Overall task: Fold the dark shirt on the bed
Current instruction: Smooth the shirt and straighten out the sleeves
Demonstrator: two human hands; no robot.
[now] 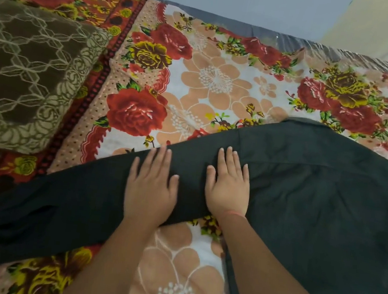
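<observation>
two flat hands, left hand (150,188) and right hand (228,186), press with straight fingers on the sleeve of the dark shirt (316,200), spread across the floral bedspread (209,79); best to smooth outward evenly, keeping the sleeve straight before folding it in.

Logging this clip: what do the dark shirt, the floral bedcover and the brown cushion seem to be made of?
Dark shirt: matte woven cloth, possibly cotton; soft creases, no sheen. Floral bedcover: likely plush fleece; fuzzy surface softens the print. Brown cushion: velvety pile with a paler raised lattice pattern, apparently; fibre unclear.
</observation>
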